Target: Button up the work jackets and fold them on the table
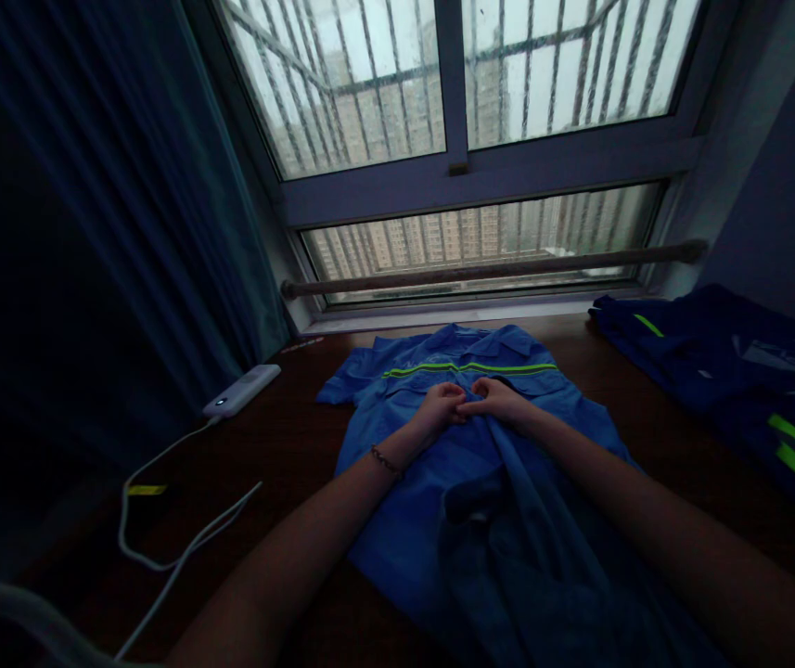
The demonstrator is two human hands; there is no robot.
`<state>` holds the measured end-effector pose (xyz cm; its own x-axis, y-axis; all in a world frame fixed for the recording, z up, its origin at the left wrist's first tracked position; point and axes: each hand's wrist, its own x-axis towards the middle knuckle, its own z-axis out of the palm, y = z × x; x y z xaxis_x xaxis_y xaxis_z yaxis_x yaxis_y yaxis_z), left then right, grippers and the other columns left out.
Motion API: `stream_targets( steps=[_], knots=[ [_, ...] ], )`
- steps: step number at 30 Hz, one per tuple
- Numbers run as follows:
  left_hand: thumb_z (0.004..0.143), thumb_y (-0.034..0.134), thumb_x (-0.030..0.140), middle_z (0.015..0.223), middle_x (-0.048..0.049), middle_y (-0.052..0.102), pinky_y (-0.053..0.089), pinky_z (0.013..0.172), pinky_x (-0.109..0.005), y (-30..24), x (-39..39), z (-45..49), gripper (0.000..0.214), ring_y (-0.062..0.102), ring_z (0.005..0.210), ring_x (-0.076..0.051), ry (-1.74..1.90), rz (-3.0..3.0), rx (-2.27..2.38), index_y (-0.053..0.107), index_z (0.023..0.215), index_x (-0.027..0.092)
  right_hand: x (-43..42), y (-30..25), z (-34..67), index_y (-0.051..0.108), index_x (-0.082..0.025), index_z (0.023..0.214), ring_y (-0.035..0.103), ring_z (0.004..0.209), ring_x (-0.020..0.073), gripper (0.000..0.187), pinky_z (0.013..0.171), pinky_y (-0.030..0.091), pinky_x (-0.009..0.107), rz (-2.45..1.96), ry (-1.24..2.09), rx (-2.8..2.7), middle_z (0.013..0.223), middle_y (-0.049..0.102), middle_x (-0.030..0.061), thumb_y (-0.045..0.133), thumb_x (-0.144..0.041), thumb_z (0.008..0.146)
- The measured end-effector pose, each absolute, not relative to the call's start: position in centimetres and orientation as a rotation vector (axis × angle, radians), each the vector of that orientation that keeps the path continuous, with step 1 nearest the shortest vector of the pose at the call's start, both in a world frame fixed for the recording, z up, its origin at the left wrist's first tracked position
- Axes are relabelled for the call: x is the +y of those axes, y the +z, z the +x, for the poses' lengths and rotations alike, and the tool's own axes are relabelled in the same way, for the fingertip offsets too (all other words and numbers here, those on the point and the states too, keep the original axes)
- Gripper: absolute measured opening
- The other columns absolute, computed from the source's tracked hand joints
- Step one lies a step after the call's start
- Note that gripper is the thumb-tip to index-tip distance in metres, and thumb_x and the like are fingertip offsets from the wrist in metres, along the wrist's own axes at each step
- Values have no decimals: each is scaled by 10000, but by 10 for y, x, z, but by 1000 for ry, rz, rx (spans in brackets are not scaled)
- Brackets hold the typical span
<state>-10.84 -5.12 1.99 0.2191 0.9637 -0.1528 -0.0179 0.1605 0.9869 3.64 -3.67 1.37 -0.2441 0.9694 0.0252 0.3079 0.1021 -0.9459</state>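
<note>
A blue short-sleeved work shirt (397,473) with a yellow-green stripe across the chest lies spread on the dark wooden surface, its collar toward the window. Both hands meet at the front of the shirt, just below the stripe. My left hand (441,408) has its fingers curled and pinched at the front edge. Close against it, my right hand (498,401) is also closed, thumb reaching toward the left fingers. The bit of cloth or fastener between the fingertips is too small to make out. Folds of the shirt's lower front bunch up near my forearms.
Dark blue folded clothing (724,362) with yellow-green strips lies at the right. On the left are a white power bank (242,390) with a white cable (160,563) and a blue curtain (181,232). A horizontal bar (494,272) crosses the window behind the shirt.
</note>
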Motion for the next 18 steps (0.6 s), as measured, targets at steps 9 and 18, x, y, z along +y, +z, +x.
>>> stream_targets(
  steps=[9,18],
  knots=[
    [639,494,148,518,65,468,328,406,-152,24,-57,-108,393,416,397,-42,982,1304,988,492,1031,182,-33,16,46,576,-135,707,569,574,144,222,607,454,273,-958,1740,-1204,618,602,10,638,-154,494],
    [650,494,157,516,66,472,305,401,-154,24,-59,-106,344,396,381,-41,1012,1389,991,488,994,161,-30,8,40,545,-155,568,503,479,124,160,474,407,231,-1213,1072,-1421,504,538,-6,482,-289,630]
  ],
)
